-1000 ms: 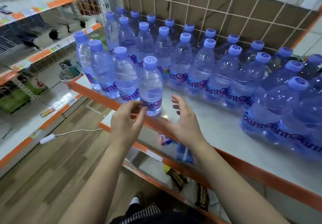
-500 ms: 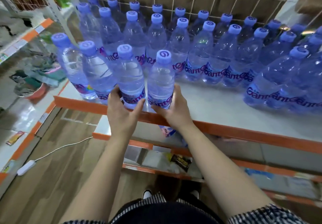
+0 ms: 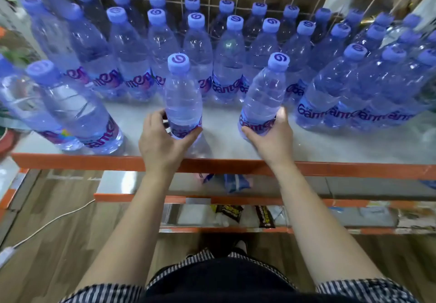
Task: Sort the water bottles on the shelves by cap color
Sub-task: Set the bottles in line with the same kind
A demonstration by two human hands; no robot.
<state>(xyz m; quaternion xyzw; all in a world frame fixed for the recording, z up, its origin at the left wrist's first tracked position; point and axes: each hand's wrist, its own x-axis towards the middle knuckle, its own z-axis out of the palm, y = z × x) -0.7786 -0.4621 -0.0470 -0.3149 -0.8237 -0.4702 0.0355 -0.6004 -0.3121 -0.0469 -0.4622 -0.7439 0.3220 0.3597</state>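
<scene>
On shelf point(image 3: 236, 164): left hand point(image 3: 162, 143) fingers point(image 3: 154, 117) wrap bottle point(image 3: 182, 97), right hand point(image 3: 271, 138) second bottle point(image 3: 262, 97).

Bare shelf point(image 3: 224, 137) lies open between the left-held bottle point(image 3: 182, 97), gripped by the left hand point(image 3: 162, 142), and the right-held bottle point(image 3: 262, 95), gripped by the right hand point(image 3: 271, 135); a further open strip runs along the front right behind the orange front edge point(image 3: 342, 169). Rearward passage is blocked by packed rows of bottles point(image 3: 231, 66) standing shoulder to shoulder before the wire grid point(image 3: 243, 7). Two front-left bottles point(image 3: 77, 114) stand near the edge and obstruct that corner
</scene>
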